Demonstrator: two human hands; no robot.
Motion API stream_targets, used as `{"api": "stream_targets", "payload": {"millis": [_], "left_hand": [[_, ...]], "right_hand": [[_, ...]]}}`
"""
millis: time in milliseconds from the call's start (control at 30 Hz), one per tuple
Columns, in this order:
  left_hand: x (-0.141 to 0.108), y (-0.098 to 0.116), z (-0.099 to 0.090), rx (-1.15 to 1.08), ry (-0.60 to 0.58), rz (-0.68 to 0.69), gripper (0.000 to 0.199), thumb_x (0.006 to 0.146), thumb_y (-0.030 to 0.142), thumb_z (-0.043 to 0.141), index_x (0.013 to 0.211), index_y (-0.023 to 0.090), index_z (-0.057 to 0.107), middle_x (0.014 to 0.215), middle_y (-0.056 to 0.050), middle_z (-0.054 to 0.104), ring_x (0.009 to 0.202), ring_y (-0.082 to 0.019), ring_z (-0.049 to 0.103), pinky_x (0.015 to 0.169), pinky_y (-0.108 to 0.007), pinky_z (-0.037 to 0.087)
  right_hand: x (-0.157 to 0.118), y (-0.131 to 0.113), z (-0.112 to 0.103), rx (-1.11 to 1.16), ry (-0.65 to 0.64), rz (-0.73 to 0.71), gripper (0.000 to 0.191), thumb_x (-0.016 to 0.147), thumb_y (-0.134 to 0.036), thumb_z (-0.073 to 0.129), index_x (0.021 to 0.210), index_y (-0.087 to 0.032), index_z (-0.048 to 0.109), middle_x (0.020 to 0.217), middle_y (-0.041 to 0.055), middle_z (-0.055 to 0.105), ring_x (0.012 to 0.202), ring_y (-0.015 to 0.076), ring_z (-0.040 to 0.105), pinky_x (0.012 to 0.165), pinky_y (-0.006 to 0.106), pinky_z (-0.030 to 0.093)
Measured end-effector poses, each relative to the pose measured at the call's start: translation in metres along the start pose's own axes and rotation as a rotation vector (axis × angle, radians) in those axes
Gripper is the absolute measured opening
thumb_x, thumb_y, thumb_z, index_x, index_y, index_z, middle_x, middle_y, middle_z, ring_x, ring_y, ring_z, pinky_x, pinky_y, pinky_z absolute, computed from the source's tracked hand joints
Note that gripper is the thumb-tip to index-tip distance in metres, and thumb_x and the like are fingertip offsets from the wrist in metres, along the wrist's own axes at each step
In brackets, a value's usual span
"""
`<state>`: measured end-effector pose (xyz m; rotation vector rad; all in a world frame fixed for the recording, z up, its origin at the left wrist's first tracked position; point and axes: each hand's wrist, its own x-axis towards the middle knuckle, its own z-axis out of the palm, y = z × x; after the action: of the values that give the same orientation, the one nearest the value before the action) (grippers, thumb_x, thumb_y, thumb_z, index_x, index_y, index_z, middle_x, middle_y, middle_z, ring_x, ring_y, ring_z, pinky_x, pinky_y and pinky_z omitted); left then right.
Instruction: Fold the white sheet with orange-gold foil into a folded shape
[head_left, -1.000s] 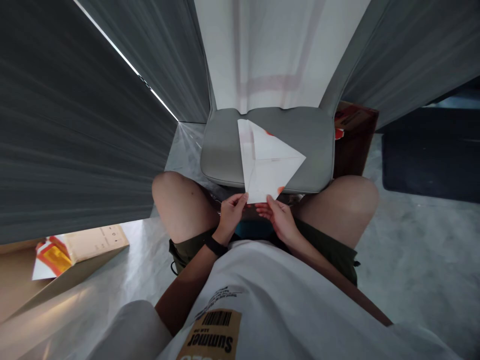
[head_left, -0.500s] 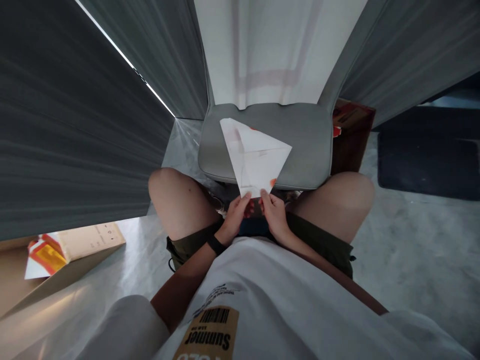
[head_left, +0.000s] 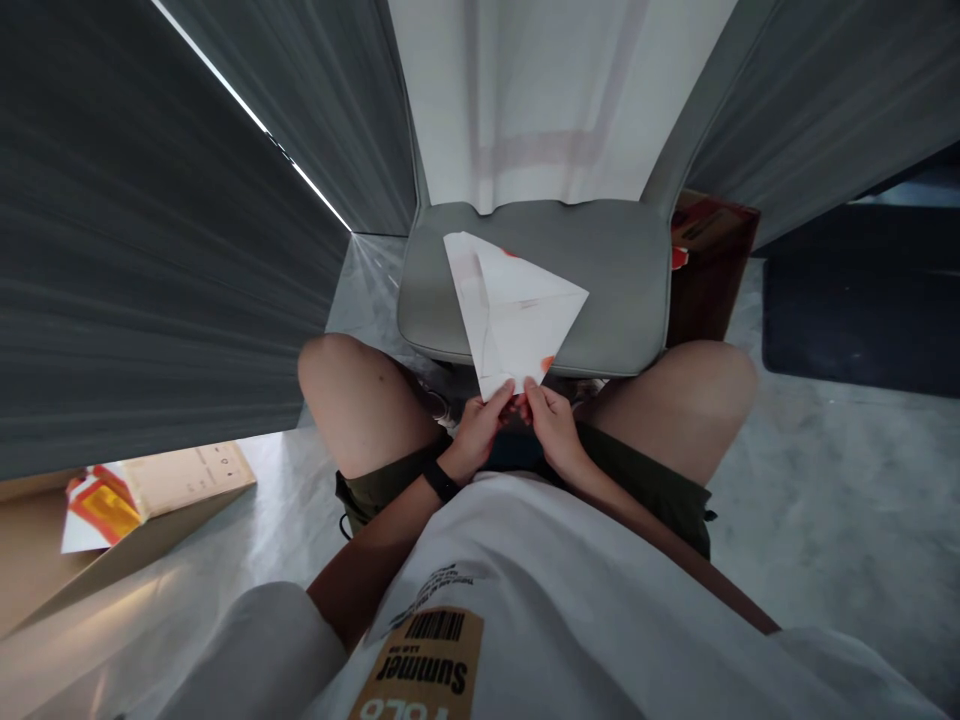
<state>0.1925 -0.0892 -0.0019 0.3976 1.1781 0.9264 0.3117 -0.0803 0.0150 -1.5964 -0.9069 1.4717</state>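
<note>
A folded sheet of white paper (head_left: 517, 310) with small orange patches along its edges rests partly over a grey chair seat (head_left: 619, 320). Its narrow near end sticks out past the seat's front edge. My left hand (head_left: 480, 425) pinches that end, thumb on top and fingers curled beneath. Close beside it, my right hand (head_left: 549, 415) grips the same end in the same way. The two thumbs lie near each other on the paper. The fingers under the sheet are partly hidden.
A cardboard box (head_left: 191, 480) with orange-and-white printed paper (head_left: 105, 510) stands on the floor at left. Grey curtains (head_left: 187, 250) hang on both sides. A reddish-brown box (head_left: 712, 260) sits right of the chair, and a dark flat object (head_left: 862, 325) lies farther right.
My left hand has slid right along the paper's near edge, so its thumb is now closer to the right one. The paper's folded shape looks the same. The view has shifted slightly.
</note>
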Motion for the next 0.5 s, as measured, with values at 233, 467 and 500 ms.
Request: {"api": "stream_targets", "payload": {"millis": [233, 467, 500], "left_hand": [[0.0007, 0.0012, -0.0028, -0.076, -0.085, 0.009, 0.067, 0.08, 0.079, 0.074, 0.089, 0.013, 0.077, 0.083, -0.009, 0.076, 0.077, -0.019, 0.07, 0.07, -0.028, 0.052], [0.0046, -0.0024, -0.0049, -0.04, -0.105, 0.051, 0.078, 0.082, 0.09, 0.061, 0.089, 0.013, 0.075, 0.085, -0.012, 0.077, 0.086, -0.025, 0.074, 0.075, -0.033, 0.057], [0.0057, -0.0035, -0.0053, -0.03, -0.097, 0.053, 0.079, 0.084, 0.09, 0.059, 0.089, 0.013, 0.075, 0.085, -0.012, 0.077, 0.087, -0.025, 0.074, 0.077, -0.034, 0.057]], "right_hand": [[0.0033, 0.0023, -0.0031, 0.015, 0.007, -0.003, 0.067, 0.078, -0.087, 0.064, 0.067, -0.021, 0.066, 0.06, 0.0013, 0.062, 0.056, 0.0139, 0.051, 0.056, 0.028, 0.043], [0.0041, 0.0073, -0.0041, 0.046, -0.015, -0.012, 0.067, 0.079, -0.087, 0.063, 0.067, -0.021, 0.066, 0.062, 0.0025, 0.063, 0.057, 0.0145, 0.053, 0.055, 0.028, 0.043], [0.0038, 0.0071, -0.0036, 0.049, -0.022, -0.012, 0.068, 0.079, -0.088, 0.063, 0.067, -0.021, 0.066, 0.062, 0.0026, 0.063, 0.057, 0.0146, 0.054, 0.055, 0.028, 0.044]]}}
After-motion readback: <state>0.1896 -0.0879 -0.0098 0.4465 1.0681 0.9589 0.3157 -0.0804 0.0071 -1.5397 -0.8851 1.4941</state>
